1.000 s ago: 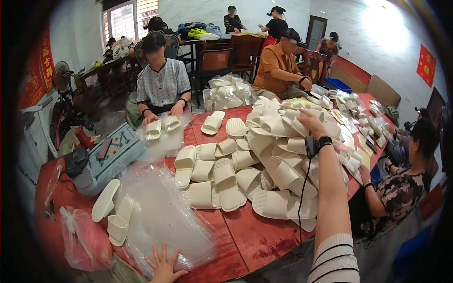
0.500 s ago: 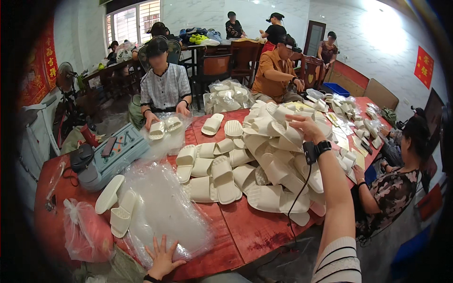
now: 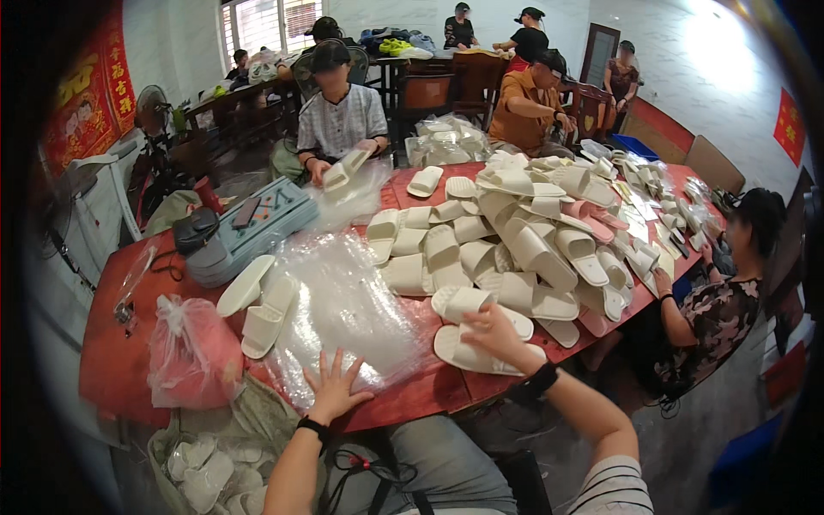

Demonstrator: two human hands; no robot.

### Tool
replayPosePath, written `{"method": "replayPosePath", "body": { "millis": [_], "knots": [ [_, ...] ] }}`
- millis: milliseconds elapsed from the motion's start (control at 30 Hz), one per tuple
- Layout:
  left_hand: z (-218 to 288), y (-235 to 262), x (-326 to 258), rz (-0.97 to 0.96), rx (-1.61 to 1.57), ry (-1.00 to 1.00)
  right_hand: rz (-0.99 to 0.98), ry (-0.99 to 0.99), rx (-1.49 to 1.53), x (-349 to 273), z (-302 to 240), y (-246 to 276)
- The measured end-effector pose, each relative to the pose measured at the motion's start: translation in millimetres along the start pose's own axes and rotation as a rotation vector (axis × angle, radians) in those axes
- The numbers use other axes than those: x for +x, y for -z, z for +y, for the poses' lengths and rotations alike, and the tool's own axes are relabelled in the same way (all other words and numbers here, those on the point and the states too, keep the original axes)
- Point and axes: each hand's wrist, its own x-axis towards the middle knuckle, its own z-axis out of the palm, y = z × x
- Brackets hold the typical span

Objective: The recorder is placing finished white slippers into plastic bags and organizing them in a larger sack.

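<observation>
My left hand lies flat, fingers spread, on the near edge of a stack of clear plastic bags. At the near edge of the big slipper pile, my right hand curls over two off-white slippers. Its fingers are at the strap of the farther slipper, and the nearer slipper lies partly under the hand. The exact grip is partly hidden. The heap of slippers rises just beyond. Two more off-white slippers, one on its side and one sole-down, lie left of the bags.
A pink plastic bag and a grey-blue case stand on the red table at left. A sack of slippers sits below the near edge. Across the table a person holds a slipper; another person works at right.
My right hand has come back from the heap toward me, and two slippers now lie at the near edge under it. My left hand stays on the bags. The view has shifted.
</observation>
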Motion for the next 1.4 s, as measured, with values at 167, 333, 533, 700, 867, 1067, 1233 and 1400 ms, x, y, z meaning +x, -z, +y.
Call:
{"method": "replayPosePath", "body": {
  "millis": [167,333,533,700,867,1067,1233,1400],
  "knots": [
    [6.5,-1.4,0.4,0.018,-0.023,-0.003,-0.009,0.109,-0.103,-18.8,34.2,-68.7],
    [-7.1,-8.4,-15.4,0.069,-0.002,0.016,-0.23,0.005,0.157,-36.5,21.0,-48.1],
    [-4.6,-5.4,-10.8,0.076,-0.006,-0.013,-0.266,0.341,-0.451,-44.0,72.8,-18.0],
    [-4.5,-3.0,-9.6,0.051,-0.021,0.008,-0.336,0.411,-0.325,-13.0,66.8,-52.7],
    [2.7,-6.8,-3.8,0.072,0.046,0.002,-0.411,0.222,-0.372,-1.0,77.2,-75.0],
    [17.7,26.6,-13.6,-0.033,-0.052,-0.003,-0.158,0.273,-0.154,-27.9,57.0,-52.4],
    [8.2,30.5,-17.3,-0.02,-0.072,-0.089,0.039,0.143,0.08,-65.2,37.9,-35.3],
    [-4.1,27.5,-23.9,0.155,-0.007,-0.311,0.017,0.062,0.253,-85.7,12.5,-27.1]
  ]
}}
